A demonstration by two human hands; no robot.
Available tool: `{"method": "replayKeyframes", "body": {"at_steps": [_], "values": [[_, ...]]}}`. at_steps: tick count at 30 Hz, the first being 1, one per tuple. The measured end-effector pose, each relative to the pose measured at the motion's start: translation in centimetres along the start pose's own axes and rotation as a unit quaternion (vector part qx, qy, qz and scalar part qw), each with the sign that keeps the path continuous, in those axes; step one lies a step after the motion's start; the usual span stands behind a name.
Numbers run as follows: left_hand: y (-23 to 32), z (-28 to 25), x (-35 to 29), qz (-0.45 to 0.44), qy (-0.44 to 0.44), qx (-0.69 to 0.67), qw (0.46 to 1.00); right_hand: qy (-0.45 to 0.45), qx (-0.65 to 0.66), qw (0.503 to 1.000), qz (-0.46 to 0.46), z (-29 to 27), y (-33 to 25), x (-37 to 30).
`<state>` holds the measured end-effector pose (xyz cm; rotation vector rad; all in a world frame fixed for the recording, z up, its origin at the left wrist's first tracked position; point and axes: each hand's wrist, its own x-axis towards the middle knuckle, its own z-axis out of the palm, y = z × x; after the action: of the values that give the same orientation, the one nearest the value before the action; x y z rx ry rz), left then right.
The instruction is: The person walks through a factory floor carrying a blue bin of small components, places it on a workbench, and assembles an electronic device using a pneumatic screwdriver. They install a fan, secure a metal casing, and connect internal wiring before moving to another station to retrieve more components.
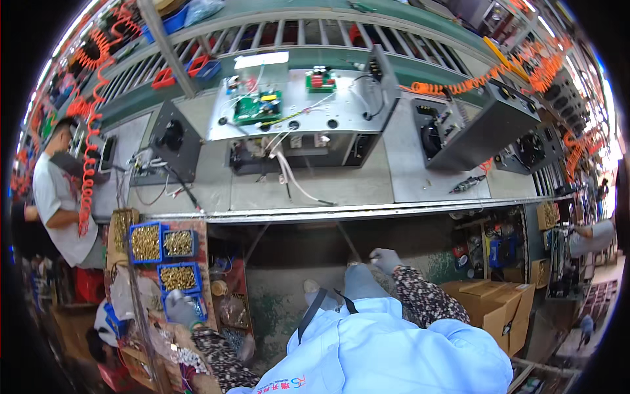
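Observation:
My left hand (182, 307), in a grey glove, is over a blue bin (201, 307) on the side bench. Its fingers are too blurred and hidden to show whether they hold anything. Beside it stand more blue bins of brass-coloured fasteners, one bin (178, 277) just beyond the hand and another bin (146, 243) farther off. My right hand (387, 261), also gloved, hangs above my thigh with its fingers curled together; what they hold, if anything, is too small to make out. Ahead, an opened metal chassis (308, 118) carries green circuit boards (259, 106) and loose white wires.
Grey housings with fans stand on the workbench, one housing (176, 141) left and another (482, 128) right. A power screwdriver (468, 184) lies near the bench's right edge. A cardboard box (489, 305) is at my right. Another person (59, 197) works at far left.

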<state>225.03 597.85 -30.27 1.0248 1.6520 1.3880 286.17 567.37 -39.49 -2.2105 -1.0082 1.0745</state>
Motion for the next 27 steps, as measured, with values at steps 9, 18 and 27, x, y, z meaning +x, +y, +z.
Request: {"method": "replayKeyframes", "body": {"at_steps": [9,18,27], "values": [[2.4,35.0,-29.0,-0.144,-0.425,0.114,0.886,0.147,-0.068,0.976,0.143,-14.4,13.9,-2.7],[-0.4,58.0,-45.5,-0.089,-0.497,0.127,0.854,0.287,-0.267,0.913,0.111,-34.9,23.1,6.8],[-4.3,67.4,-50.2,0.202,-0.399,0.280,0.850,0.144,-0.419,0.894,-0.060,-44.7,29.3,13.6]]}}
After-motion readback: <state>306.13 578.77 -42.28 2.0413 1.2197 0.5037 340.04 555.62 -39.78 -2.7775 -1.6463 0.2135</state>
